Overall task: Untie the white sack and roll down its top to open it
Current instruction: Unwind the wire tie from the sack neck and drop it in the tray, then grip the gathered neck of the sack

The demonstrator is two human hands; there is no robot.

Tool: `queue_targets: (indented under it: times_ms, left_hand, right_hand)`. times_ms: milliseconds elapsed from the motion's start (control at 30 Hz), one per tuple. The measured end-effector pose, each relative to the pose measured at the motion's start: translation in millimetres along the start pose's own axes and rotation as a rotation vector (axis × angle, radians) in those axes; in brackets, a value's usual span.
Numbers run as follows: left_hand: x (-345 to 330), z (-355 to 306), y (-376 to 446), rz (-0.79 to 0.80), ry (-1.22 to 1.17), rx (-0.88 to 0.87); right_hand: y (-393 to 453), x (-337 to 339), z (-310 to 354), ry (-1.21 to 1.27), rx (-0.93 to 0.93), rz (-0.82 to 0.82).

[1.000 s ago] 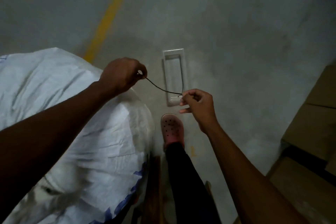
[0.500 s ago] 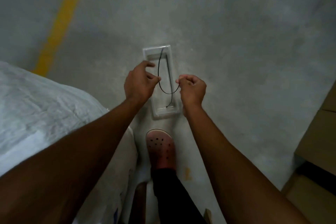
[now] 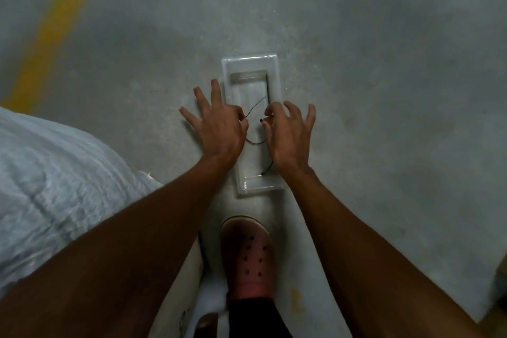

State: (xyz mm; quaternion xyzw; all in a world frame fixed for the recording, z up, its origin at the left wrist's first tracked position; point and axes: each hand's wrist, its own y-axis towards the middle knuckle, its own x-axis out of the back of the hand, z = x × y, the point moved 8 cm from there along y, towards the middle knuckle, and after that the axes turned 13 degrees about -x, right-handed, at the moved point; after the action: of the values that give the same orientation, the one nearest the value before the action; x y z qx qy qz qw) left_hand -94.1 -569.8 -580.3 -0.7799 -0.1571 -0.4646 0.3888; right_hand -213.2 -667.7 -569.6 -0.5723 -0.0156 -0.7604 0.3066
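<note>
The white sack (image 3: 55, 173) bulges at the left, partly behind my left forearm; its top is out of sight. A thin black string (image 3: 256, 142) is off the sack and sags in a loop between my hands, over a white plastic tray (image 3: 274, 68) on the floor. My left hand (image 3: 219, 129) pinches the string with thumb and forefinger, its other fingers spread. My right hand (image 3: 290, 132) holds the string's other part at its fingertips, fingers also fanned out. One string end dangles below the right hand, and another points forward over the tray.
The floor is grey concrete with a yellow painted line (image 3: 55, 30) at the far left. My foot in a pink perforated clog (image 3: 248, 258) stands just behind the tray. A brown cardboard box corner (image 3: 500, 277) shows at the right edge.
My hands moved from the sack to above the tray with the string. Since half a second ago they have lowered and their outer fingers have spread.
</note>
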Motion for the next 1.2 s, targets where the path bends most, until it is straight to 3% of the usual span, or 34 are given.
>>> queue_targets:
  times_ms: [200,400,567,700,933,1200]
  left_hand:
    - [-11.4,-1.5,6.8,0.029,0.072,-0.008]
    - [12.1,-3.4,-9.6,-0.039,0.035,-0.087]
    - [68.1,-8.3,-37.6,-0.153,-0.035,-0.154]
    - [144.7,-21.2,-54.3,-0.159,-0.026,-0.213]
    - [336.9,-26.0,-90.8,-0.26,0.072,-0.33]
    - [543.2,49.7,-196.7,-0.462,0.03,-0.325]
  right_hand:
    - [0.2,-15.9,6.5,-0.182,0.106,0.065]
    - [-12.0,-2.5,-8.1,0.016,0.048,0.134]
    - [-34.0,48.5,3.3,0.069,0.081,0.214]
    - [-35.9,109.0,36.5,0.046,0.048,0.327]
    - [-35.7,263.2,146.6,0.042,0.244,0.275]
    - [-96.7,393.2,329.9,0.08,0.554,0.19]
